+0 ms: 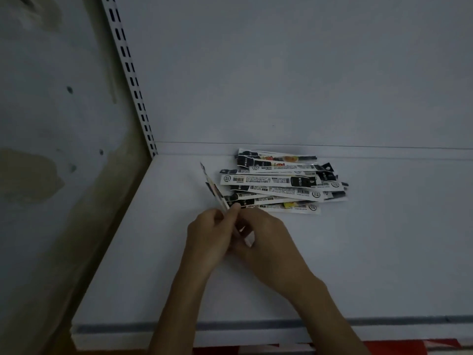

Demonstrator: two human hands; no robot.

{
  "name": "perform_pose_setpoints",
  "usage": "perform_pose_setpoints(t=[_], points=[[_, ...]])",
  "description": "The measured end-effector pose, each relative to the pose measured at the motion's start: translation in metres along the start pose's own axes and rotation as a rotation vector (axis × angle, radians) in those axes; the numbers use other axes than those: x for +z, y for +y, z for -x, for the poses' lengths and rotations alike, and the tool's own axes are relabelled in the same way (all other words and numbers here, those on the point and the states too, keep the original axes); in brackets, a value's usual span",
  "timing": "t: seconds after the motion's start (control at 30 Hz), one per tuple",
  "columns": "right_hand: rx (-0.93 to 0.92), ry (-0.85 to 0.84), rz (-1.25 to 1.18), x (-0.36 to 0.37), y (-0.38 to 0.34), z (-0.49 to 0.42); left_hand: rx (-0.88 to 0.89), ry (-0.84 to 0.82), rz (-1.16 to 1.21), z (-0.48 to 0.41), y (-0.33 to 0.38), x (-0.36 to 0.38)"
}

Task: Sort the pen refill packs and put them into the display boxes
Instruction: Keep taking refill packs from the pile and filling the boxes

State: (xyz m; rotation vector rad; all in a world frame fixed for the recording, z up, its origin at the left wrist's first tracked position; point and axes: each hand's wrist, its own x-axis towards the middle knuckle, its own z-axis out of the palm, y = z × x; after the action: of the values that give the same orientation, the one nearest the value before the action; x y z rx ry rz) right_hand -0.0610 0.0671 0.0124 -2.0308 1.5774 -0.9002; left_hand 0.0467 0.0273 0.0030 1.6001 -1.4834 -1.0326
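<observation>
- The plain white back panel [281, 73] of the shelving fills the far part of the scene.
- The flat white shelf board [358, 252] runs from that panel to the near edge, where a grey strip [256, 325] lines its front.
- A stained, blotchy pale wall [51, 124] closes off the left side.
- A white metal upright with dark slots [130, 73] runs down between the wall and the back panel, to the shelf's far-left corner.
- A loose pile of long, narrow black-and-white pen refill packs [276, 183] lies on the board close to the back panel, the packs overlapping one another, mostly running left to right.
- The right hand [263, 231] is at the pile's near-left end, fingers curled, pinching a thin held bunch of packs [213, 187].
- The left hand [207, 234] touches the right and grips the same bunch, which slants up toward the far left, edge-on; how many packs it holds I cannot tell.
- A red patterned strip [396, 348] shows below the shelf's near edge.
</observation>
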Motion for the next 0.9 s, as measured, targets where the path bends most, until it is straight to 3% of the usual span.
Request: perform_pose_setpoints(t=[0.07,0.13,0.23,0.3,0.47,0.73,0.9], points=[[0.039,-0.027,-0.081,-0.005,0.002,-0.004,-0.008,0.017,0.109,-0.002,-0.004,-0.003],[0.048,0.077,-0.072,-0.016,0.01,-0.009,-0.002,0.052,0.156,-0.002,-0.006,-0.007],[0.134,0.318,0.265,-0.026,0.033,-0.018,-0.005,0.088,0.217,-0.002,-0.01,-0.013],[0.254,0.284,0.364,-0.024,0.039,-0.021,-0.001,0.096,0.246,-0.002,-0.012,-0.014],[0.35,0.248,0.454,-0.009,0.037,-0.018,0.065,0.081,0.268,0.004,-0.014,-0.016],[0.23,0.238,0.451,-0.01,0.034,-0.007,0.053,0.073,0.377,0.011,-0.014,-0.024],[0.21,0.404,0.319,-0.032,0.034,0.008,0.028,-0.06,0.48,0.019,0.004,-0.019]])
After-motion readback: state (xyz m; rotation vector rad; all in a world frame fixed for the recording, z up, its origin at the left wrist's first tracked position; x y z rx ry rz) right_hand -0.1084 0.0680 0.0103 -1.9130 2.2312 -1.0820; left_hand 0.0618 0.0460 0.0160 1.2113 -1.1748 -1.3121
